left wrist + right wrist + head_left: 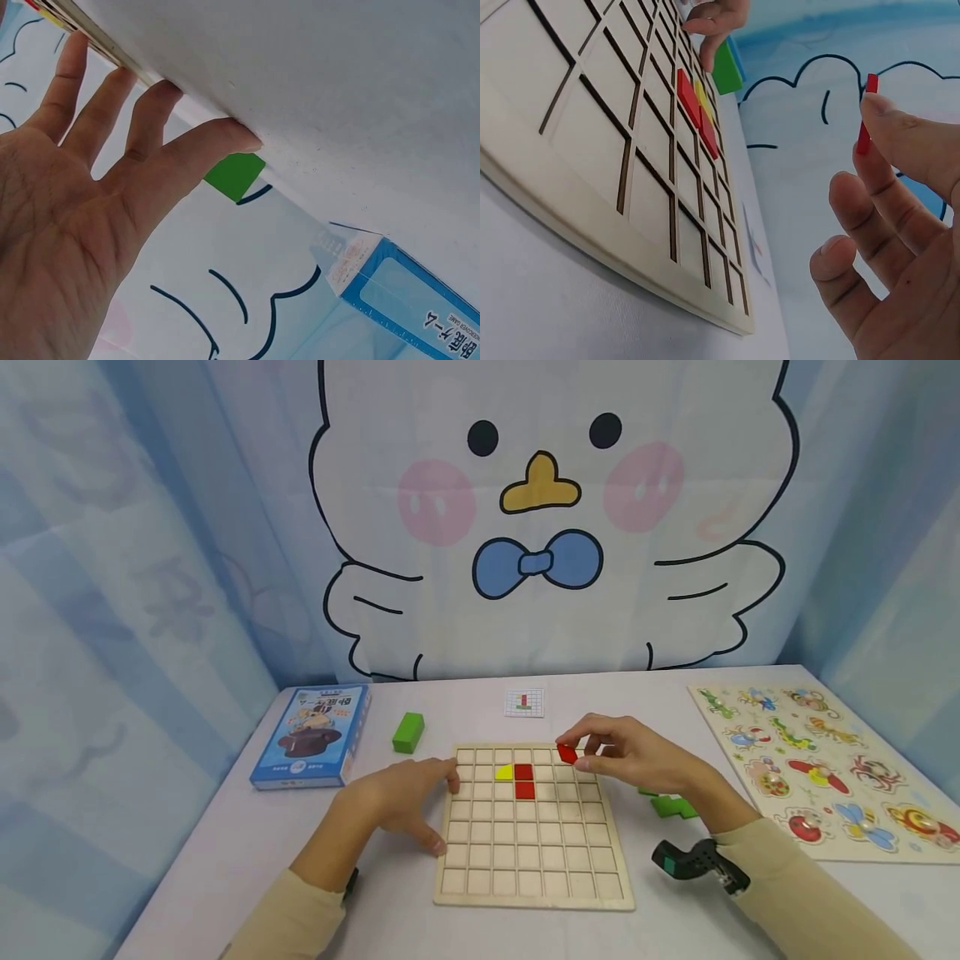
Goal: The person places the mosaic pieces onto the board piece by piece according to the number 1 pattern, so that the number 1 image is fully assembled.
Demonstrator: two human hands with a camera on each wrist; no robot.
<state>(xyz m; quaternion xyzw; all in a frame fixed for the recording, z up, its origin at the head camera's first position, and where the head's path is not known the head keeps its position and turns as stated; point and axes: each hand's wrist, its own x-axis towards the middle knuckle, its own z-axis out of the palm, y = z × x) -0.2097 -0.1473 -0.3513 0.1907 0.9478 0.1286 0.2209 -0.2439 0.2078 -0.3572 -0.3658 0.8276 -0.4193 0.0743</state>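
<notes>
Left hand [405, 802] rests with fingers spread flat at the left edge of the grid board [532, 893]. Right hand [637, 760] pinches a red tile [567, 753] just above the board's upper-right cells, right of the placed red tiles [523, 780].

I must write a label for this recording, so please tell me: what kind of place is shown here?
Probably a children's play corner or a staged toy-recording booth: a white table holds a wooden grid board and an animal peg puzzle, and a cartoon duck curtain hangs behind.
</notes>
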